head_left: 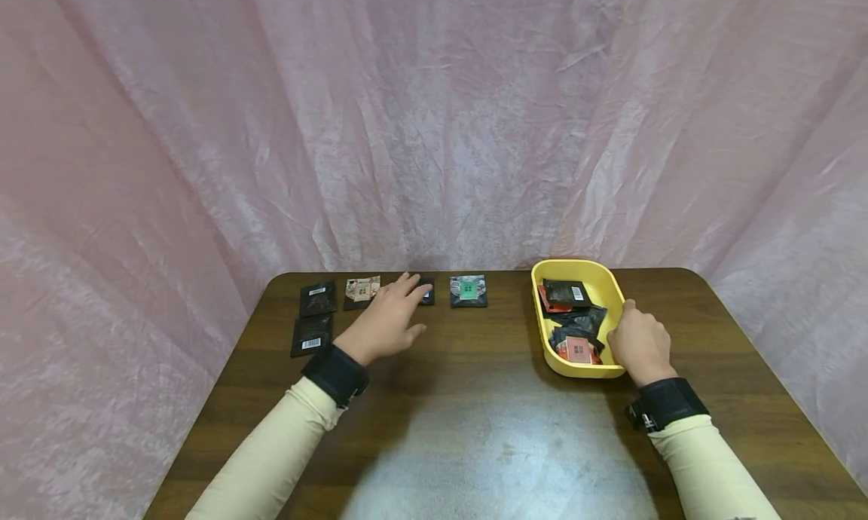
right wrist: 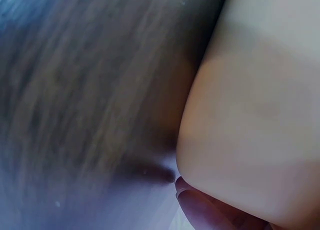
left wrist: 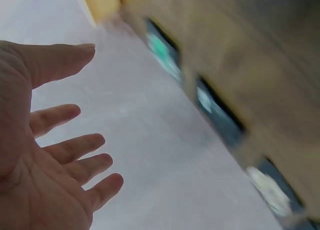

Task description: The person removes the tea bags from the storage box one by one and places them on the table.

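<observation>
My left hand (head_left: 386, 320) hovers over the table's back part with its fingers spread. It partly hides a dark sachet (head_left: 427, 292) in the head view. In the left wrist view the palm (left wrist: 45, 175) holds nothing. A beige-labelled sachet (head_left: 362, 290) and a green-labelled sachet (head_left: 469, 291) lie on either side of the dark one. My right hand (head_left: 640, 343) grips the right rim of a yellow plastic container (head_left: 600, 282). Inside are several sachets, among them a black one (head_left: 568, 294) and a red-labelled one (head_left: 579, 349). The right wrist view is too close and blurred for detail.
Two black sachets, an upper one (head_left: 317, 299) and a lower one (head_left: 311, 335), lie at the wooden table's (head_left: 475, 399) back left. A pink curtain (head_left: 434, 128) hangs right behind the back edge.
</observation>
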`<state>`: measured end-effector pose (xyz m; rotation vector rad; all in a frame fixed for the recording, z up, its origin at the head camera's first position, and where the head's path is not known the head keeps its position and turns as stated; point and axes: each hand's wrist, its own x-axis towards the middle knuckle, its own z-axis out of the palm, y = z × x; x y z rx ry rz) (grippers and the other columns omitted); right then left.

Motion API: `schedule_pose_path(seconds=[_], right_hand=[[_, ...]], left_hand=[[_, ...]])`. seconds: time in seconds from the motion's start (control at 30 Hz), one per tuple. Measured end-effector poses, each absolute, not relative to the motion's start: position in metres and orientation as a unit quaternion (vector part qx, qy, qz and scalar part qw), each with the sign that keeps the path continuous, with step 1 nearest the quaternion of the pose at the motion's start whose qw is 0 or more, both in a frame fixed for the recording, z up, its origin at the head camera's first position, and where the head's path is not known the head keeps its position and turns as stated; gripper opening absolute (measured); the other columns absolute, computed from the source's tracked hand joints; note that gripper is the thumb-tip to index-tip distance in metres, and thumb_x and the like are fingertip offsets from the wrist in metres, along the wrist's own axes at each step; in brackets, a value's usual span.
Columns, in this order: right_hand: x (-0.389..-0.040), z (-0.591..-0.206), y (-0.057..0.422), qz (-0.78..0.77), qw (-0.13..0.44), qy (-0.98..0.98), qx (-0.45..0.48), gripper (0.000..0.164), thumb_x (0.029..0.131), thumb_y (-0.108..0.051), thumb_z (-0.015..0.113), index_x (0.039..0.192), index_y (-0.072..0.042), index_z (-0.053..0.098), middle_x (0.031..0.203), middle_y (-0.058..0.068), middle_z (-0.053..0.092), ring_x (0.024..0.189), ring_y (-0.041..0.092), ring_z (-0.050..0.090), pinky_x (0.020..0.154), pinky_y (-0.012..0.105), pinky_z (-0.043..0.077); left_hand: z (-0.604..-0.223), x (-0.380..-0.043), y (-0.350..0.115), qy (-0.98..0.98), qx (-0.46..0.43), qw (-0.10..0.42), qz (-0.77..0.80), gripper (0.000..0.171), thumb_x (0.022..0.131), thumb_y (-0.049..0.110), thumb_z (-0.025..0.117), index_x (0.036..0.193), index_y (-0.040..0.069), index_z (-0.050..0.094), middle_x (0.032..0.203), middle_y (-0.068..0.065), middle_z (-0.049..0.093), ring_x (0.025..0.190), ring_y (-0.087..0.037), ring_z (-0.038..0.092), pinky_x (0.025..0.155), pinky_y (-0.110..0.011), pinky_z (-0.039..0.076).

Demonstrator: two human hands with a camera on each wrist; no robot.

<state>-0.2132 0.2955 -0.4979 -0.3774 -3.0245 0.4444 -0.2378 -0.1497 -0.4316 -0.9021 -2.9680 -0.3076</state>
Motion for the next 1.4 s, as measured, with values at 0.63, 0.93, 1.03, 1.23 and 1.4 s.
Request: schedule_pose_path(seconds=[0.63,0.93,1.03,1.23,1.4], right_hand=[[-0.214,-0.499,0.294,0.143,0.034,-0.983,-0.114,0.062,0.093,-0.012,0.063,0.144,0.018,0.045,0.107,0.041,0.068,0.08,0.049,0.067,0.067,0.058,0.055],[-0.214,-0.499,0.294,0.142,0.041,-0.983,-0.108,0.06,0.093,-0.012,0.063,0.142,0.019,0.045,0.105,0.041,0.068,0.079,0.049,0.068,0.067,0.059,0.055],[-0.212,-0.499,0.295,0.14,0.043,-0.983,-0.11,0.059,0.093,-0.011,0.062,0.141,0.019,0.046,0.104,0.041,0.069,0.079,0.05,0.068,0.066,0.059,0.055],[-0.211,-0.498,0.296,0.14,0.043,-0.983,-0.112,0.056,0.092,-0.011,0.061,0.138,0.017,0.048,0.102,0.041,0.069,0.079,0.051,0.068,0.065,0.059,0.055],[-0.212,-0.498,0.296,0.137,0.04,-0.983,-0.114,0.056,0.092,-0.011,0.062,0.137,0.018,0.047,0.101,0.041,0.068,0.078,0.052,0.068,0.066,0.06,0.055]], left_hand=[[-0.452,-0.23,0.039,-0.894,-0.446,0.007,-0.047,0.047,0.108,0.031,0.062,0.149,0.01,0.06,0.154,-0.005,0.062,0.143,-0.018,0.059,0.118,-0.036,0.051],[-0.47,-0.236,0.081,-0.898,-0.433,-0.033,-0.075,0.038,0.109,0.023,0.06,0.146,0.016,0.066,0.153,-0.001,0.065,0.146,-0.013,0.058,0.121,-0.025,0.046],[-0.473,-0.237,0.092,-0.899,-0.431,-0.033,-0.063,0.031,0.106,0.028,0.065,0.136,0.022,0.073,0.136,0.007,0.075,0.128,-0.009,0.07,0.109,-0.023,0.054],[-0.471,-0.234,0.107,-0.908,-0.41,-0.075,-0.046,0.033,0.102,0.041,0.069,0.134,0.031,0.073,0.12,0.014,0.077,0.117,-0.006,0.07,0.111,-0.036,0.048],[-0.461,-0.23,0.113,-0.915,-0.386,-0.109,-0.049,0.013,0.102,0.039,0.068,0.106,0.03,0.077,0.101,0.016,0.076,0.107,-0.004,0.069,0.11,-0.037,0.042]])
